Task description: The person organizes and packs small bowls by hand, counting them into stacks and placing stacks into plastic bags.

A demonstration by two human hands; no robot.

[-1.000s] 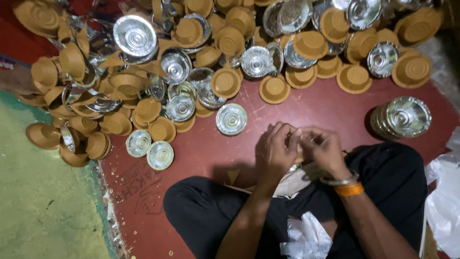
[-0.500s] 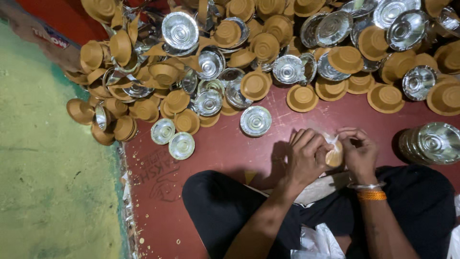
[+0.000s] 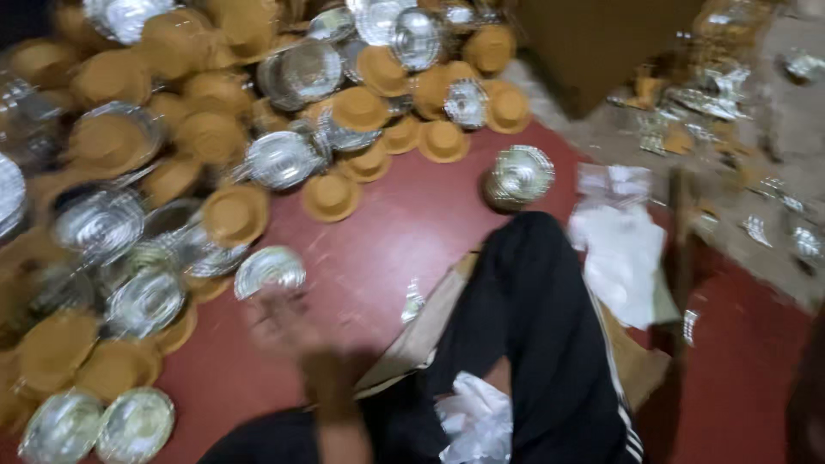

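Head view, strongly motion-blurred. Person seated on a dark red floor, one leg in black trousers with white side stripes stretched across the lower middle.

One hand shows, low and left of centre, forearm rising from the bottom edge. Too smeared to tell which hand it is, whether its fingers are spread or curled, or whether it holds anything. The other hand is out of view.

Nearest thing to that hand: a small round silver foil bowl, lying on the floor just above it. Blur hides whether the two touch.

Left and upper part of the view: a large loose heap of tan paper bowls and silver foil-lined bowls, many upside down, some showing their shiny insides. Single tan upturned bowl lies at the heap's edge, apart on the floor. Two silver bowls side by side at the bottom left corner.

A short stack of silver bowls stands alone near the knee, above the leg.

Crumpled white plastic sheet lies right of the leg; another white crumpled piece rests in the lap. Flat brown cardboard lies under the leg.

Upper right: a brown box-like shape, with scattered silver scraps on a grey surface beyond it.
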